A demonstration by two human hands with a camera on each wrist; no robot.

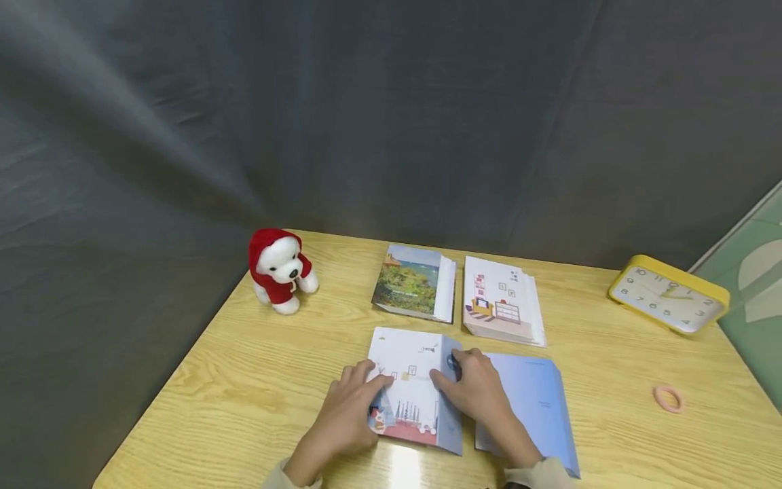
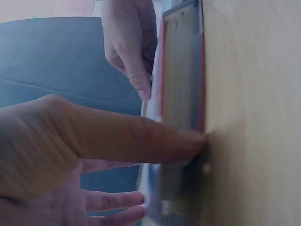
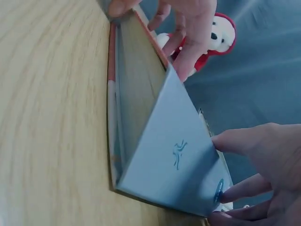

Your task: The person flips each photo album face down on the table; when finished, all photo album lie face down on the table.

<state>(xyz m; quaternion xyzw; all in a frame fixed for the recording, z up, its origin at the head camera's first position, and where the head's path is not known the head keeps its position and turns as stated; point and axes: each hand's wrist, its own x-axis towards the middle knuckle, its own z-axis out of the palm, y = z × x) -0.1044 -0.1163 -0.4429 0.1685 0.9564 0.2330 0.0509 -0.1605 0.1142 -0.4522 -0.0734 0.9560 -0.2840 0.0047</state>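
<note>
A thick book [image 1: 408, 387] with a white illustrated cover and a blue-grey flap [image 3: 174, 155] on its right side lies on the table. My left hand [image 1: 348, 411] grips its left side, fingers on the cover and edge; one digit crosses the page block [image 2: 181, 75] in the left wrist view. At the right side, my right hand [image 1: 479, 387] holds the flap, thumb on the cover and fingers on the flap's outer face. The right wrist view shows that flap slanting over the page edges. Under my right forearm lies a light blue book [image 1: 531, 407], partly covered.
Behind stand two more books lying flat: one with a landscape cover [image 1: 409, 282], one white with furniture drawings [image 1: 497, 299]. A white plush dog [image 1: 281, 268] in a red hood sits left. To the right are a yellow clock [image 1: 668, 295] and a pink ring [image 1: 668, 399].
</note>
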